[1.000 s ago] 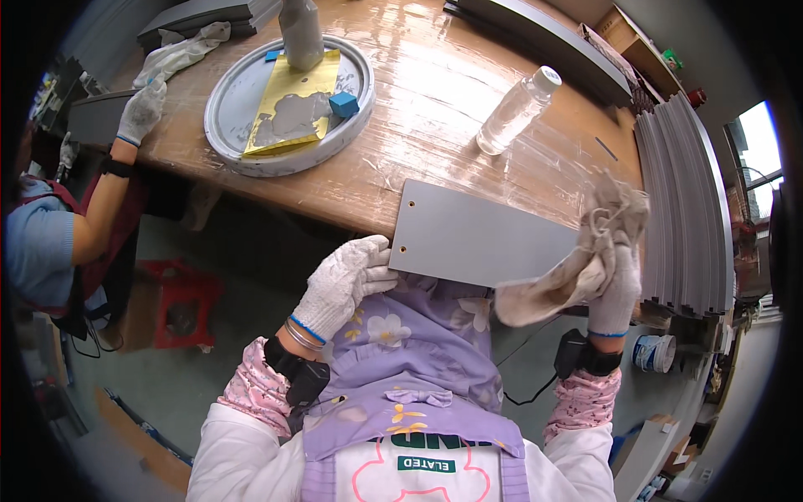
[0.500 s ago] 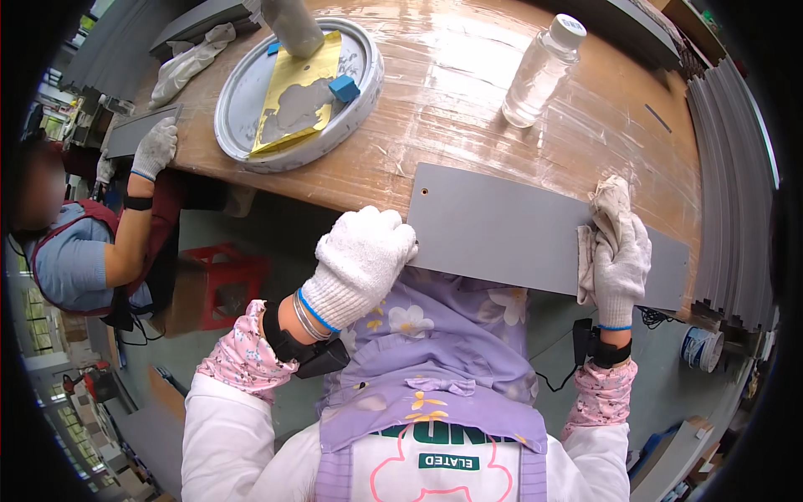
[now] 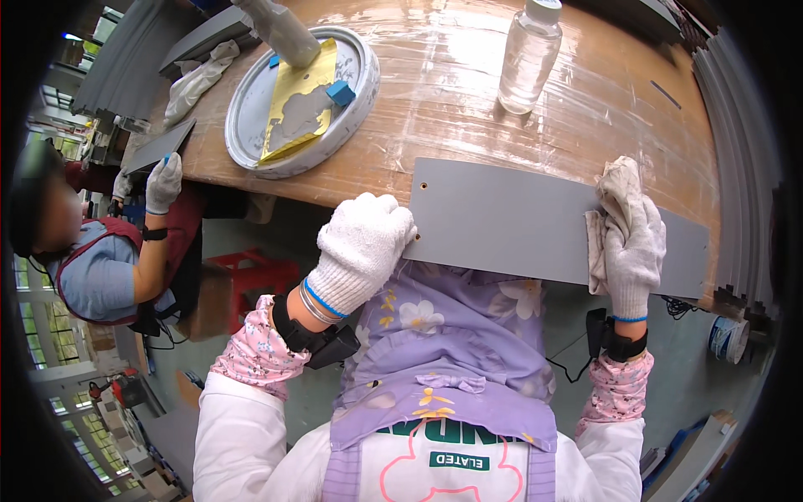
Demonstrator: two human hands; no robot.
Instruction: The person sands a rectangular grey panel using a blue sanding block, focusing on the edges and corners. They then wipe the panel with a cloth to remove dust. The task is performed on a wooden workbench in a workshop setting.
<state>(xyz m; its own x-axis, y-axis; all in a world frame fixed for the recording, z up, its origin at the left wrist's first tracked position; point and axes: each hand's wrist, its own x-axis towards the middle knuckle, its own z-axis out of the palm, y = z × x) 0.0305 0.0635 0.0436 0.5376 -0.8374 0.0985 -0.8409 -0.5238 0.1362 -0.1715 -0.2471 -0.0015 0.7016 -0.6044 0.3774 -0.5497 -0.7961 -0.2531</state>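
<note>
Nearest to the camera, the person's own purple hood and white top filled the lower middle and hid the near edge of the table. The left hand (image 3: 361, 248), in a white knit glove, was closed around the left end of a long grey panel (image 3: 502, 219), with the fingers curled under it, so the fingertips were not visible. The right hand (image 3: 633, 251), also gloved, pressed a crumpled beige cloth (image 3: 615, 188) flat on the right part of the panel; the fingers lay over the cloth and gripped it. The panel lay along the near edge of the wooden table (image 3: 468, 100), with a small hole near its left corner.

Farther on the table stood a clear plastic bottle (image 3: 529, 55), its cap almost cut off by the top edge. To the left was a round white tray (image 3: 251, 105) with a yellow sheet and a small blue block inside.

At the far left, a co-worker's gloved hand (image 3: 162, 180) held a dark panel, partly hidden by the table edge.
</note>
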